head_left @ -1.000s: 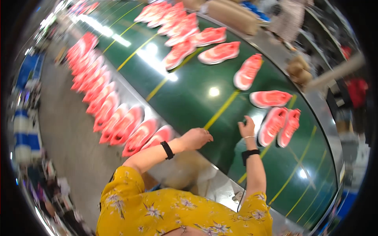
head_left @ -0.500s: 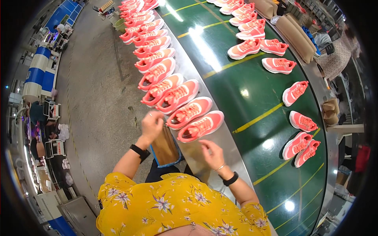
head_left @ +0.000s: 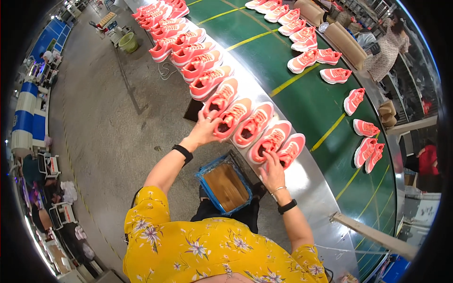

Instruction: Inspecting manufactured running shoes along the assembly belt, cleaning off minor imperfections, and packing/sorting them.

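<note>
A worker's left hand (head_left: pixel 204 132) grips the heel of a coral sneaker (head_left: pixel 230 118) on the steel rim (head_left: pixel 306 177), fingers wrapped around it; the right hand (head_left: pixel 272 170) presses spread fingers on the nearest sneaker (head_left: pixel 289 150), whose long axis points away toward the green conveyor (head_left: pixel 302 94).

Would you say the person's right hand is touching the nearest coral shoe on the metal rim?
Touching: the head view shows the right hand fingers resting on the nearest coral shoe.

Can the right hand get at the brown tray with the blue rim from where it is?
Probably yes: the right hand rests on a pink shoe beside the tray, with nothing between them.
</note>
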The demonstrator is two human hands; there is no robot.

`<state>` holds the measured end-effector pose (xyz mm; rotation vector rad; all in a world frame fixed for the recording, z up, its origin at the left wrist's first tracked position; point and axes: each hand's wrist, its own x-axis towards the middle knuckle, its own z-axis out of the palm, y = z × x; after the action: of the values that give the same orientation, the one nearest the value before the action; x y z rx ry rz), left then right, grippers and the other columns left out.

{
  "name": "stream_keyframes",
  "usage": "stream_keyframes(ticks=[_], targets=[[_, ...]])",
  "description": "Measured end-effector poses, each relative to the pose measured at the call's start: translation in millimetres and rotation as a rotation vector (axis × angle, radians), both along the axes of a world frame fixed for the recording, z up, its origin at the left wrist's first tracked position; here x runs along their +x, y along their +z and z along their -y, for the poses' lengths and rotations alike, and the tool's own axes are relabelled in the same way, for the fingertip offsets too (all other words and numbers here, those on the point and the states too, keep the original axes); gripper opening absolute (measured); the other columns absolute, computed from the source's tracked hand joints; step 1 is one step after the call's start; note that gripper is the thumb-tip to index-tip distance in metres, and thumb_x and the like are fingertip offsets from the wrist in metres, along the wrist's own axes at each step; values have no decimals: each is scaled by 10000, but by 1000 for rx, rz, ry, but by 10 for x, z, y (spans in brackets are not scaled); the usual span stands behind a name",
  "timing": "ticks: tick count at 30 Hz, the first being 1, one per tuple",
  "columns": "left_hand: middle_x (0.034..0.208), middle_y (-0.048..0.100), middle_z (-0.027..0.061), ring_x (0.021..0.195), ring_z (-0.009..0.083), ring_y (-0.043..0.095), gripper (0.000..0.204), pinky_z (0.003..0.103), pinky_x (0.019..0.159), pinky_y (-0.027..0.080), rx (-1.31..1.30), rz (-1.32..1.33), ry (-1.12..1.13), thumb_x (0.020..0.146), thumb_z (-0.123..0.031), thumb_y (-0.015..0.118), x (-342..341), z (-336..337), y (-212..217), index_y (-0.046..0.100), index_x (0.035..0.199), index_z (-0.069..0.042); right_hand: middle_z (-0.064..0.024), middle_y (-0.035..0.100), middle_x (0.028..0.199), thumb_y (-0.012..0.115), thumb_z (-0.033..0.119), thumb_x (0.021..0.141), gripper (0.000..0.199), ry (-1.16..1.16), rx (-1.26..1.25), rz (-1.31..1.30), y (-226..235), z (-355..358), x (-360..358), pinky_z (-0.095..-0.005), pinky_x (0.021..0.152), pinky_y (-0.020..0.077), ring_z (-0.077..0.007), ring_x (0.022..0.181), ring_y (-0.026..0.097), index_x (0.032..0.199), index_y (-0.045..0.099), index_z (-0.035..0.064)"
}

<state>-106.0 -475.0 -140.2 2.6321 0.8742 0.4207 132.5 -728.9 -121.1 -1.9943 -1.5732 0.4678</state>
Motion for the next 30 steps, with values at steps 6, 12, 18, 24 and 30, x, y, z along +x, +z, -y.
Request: stream_keyframes(ticks=[6,12,18,24,30], targets=[[1400,420,211,1244,569,340,386,556,1029,430,35,109,-135,626,-207,853,72,-278,-54,667,963,-187,-120,569,1246,727,160,774,455,-166,-64,74,-85,-222,-310,-467,892,494,-371,1045,606,1208,591,153],[1390,403,155,1263,426,365,587,521,1064,334,-131,104,-52,658,-102,725,75,-593,261,554,1212,-194,-104,587,1193,734,209,786,389,-228,-131,64,68,-260,-399,-479,863,490,-375,1017,612,1147,600,159],[1428,401,166,1367,352,352,707,637,992,360,120,-203,57,775,-70,658,-295,-1166,122,430,1416,-264,-76,646,1146,687,337,842,469,-299,-254,117,54,-303,-497,-503,821,442,-384,910,625,1286,549,277],[1190,594,107,1185,298,535,647,599,918,415,-57,-231,-74,845,15,580,116,-1116,278,490,1380,-338,-139,633,1157,632,301,872,736,-293,-435,80,211,-511,-590,-560,835,462,-444,938,617,1501,277,442],[1188,573,224,1251,390,483,425,581,1002,392,-48,-207,-131,864,-72,592,-104,-1230,135,642,1233,-276,-178,615,1210,591,230,858,723,-267,-600,34,163,-846,-563,-620,866,469,-542,1038,574,1469,291,473]])
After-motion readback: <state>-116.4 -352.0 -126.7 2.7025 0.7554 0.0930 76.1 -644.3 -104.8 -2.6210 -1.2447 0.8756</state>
